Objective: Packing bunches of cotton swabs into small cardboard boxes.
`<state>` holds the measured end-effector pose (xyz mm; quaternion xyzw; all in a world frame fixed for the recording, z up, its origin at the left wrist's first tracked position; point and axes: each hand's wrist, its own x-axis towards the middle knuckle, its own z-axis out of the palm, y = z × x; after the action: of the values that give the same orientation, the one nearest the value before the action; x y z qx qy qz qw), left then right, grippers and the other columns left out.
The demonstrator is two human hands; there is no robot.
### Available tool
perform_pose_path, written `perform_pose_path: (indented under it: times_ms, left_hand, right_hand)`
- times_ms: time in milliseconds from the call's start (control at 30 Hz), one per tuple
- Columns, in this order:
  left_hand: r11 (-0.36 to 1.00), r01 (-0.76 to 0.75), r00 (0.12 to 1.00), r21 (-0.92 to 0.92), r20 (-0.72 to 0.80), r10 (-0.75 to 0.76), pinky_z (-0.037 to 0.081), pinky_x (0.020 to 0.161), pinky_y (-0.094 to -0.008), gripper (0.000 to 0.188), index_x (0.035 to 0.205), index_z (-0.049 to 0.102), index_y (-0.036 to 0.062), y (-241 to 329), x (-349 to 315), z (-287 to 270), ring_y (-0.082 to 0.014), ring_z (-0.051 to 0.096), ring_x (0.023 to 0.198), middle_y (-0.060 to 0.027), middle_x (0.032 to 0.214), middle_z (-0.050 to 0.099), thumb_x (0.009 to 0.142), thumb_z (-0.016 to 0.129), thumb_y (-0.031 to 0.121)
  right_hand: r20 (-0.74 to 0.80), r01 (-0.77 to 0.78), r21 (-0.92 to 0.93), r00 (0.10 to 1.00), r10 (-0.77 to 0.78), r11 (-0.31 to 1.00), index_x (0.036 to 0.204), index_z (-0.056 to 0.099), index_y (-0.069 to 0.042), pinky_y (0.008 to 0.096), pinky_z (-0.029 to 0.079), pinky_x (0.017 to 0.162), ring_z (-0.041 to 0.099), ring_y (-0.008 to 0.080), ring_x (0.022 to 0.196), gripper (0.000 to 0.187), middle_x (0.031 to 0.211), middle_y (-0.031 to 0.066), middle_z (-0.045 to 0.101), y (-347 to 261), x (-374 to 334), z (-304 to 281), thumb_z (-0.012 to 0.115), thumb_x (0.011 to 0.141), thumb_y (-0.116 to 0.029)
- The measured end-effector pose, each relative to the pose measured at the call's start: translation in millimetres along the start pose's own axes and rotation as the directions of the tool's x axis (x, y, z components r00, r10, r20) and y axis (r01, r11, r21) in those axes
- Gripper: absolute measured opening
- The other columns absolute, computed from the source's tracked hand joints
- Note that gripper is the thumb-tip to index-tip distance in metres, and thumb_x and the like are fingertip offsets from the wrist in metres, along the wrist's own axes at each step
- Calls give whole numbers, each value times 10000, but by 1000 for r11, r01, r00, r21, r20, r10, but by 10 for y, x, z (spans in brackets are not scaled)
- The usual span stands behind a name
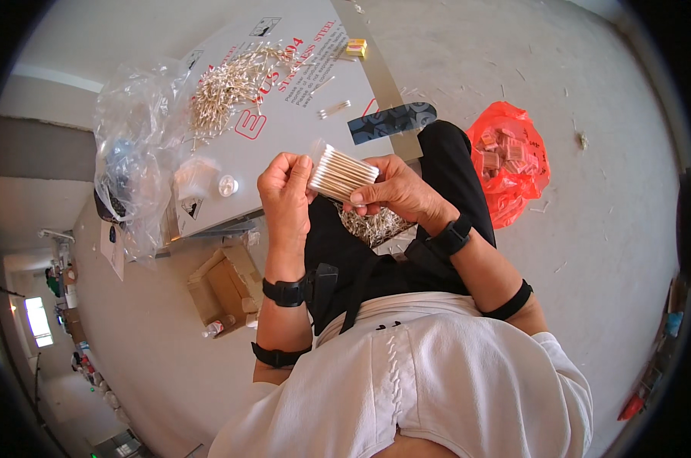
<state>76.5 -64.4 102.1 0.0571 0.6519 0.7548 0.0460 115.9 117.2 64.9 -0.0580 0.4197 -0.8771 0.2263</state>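
A flat, see-through pack of cotton swabs (344, 175) is held up in front of me, its wooden sticks lined up side by side between white tips. My left hand (286, 183) pinches the pack's left end, where clear plastic sticks up past the swabs. At the other end, my right hand (400, 191) grips the lower right corner between thumb and fingers. Below the pack, partly hidden by my right hand, a container of loose cotton swabs (376, 227) sits between my legs. A big heap of loose swabs (227, 91) lies on the table beyond my hands.
On the metal-sheet table (315, 46) are a yellow box (356, 48), a few swabs (334, 110), a dark patterned strip (391, 122), a small white round container (228, 185) and clear plastic bags (143, 145). A red bag (505, 114) of packs and an open cardboard box (225, 286) stand on the floor.
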Motion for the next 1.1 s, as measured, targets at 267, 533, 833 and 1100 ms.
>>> perform_pose_path:
  times_ms: [267, 533, 833, 1100]
  left_hand:
    - [1000, 1, 1000, -10, -8, -1, 294, 423, -189, 193, 753, 550, 37, -54, 6, -31, -35, 382, 490, 32, 625, 494, 923, 599, 114]
    - [999, 39, 999, 6, -37, -39, 343, 428, -194, 143, 775, 570, 7, -67, 18, -131, -50, 414, 505, 6, 641, 516, 902, 603, 65]
    - [998, 44, 999, 48, -30, -43, 383, 452, -212, 98, 801, 590, -8, -107, 5, -187, -77, 470, 521, -24, 669, 563, 884, 612, 39]
    - [997, 66, 998, -33, -8, -66, 411, 459, -221, 52, 812, 599, -24, -76, -12, -177, -94, 504, 525, -41, 666, 577, 858, 601, -2]
  right_hand:
    - [-26, -22, 10, 999, 22, 1000, 1038, 616, 9, 193, 442, 527, 614, 100, 645, 256, 833, 109, 686, 8, -11, -6, 714, 816, -75]
    - [-124, 8, 112, 992, 6, 994, 1067, 605, 18, 175, 447, 525, 608, 86, 625, 282, 838, 113, 688, 26, -19, -41, 711, 820, -66]
    - [-155, 87, -8, 984, -87, 996, 1039, 612, 28, 180, 449, 541, 597, 81, 630, 253, 850, 111, 690, 68, -18, -68, 710, 820, -52]
    - [-146, 172, 153, 978, -150, 973, 1059, 602, 37, 201, 488, 587, 616, 106, 704, 213, 921, 135, 683, 96, -12, -136, 640, 850, 17]
